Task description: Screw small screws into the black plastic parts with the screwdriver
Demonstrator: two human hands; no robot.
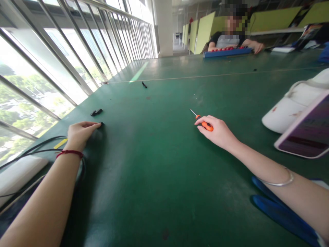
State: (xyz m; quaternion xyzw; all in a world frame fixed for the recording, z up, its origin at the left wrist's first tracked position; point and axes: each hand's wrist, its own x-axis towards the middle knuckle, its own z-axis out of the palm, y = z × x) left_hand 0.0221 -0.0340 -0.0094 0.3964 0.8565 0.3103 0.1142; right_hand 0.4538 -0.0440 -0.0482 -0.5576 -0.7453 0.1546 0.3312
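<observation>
On the left of the green table [144, 164], my left hand [81, 133] pinches a small black piece [102, 123] whose kind I cannot make out. Just beyond it lies another black part [96, 112], apart from the fingers. My right hand [216, 132] is closed around the orange and black handle of a screwdriver [207, 126]. Its thin metal shaft points away and to the left, over the tabletop. Farther off, near the line across the table, rests a third small black part [144, 84].
Metal railings [77, 44] run along the left edge. Cables [38, 145] and a white box-like object [23, 171] lie near my left forearm. A white container [288, 106], a pink-edged device [305, 133] and a blue object [282, 216] are at right. A person [228, 39] sits opposite behind a blue tray [227, 52].
</observation>
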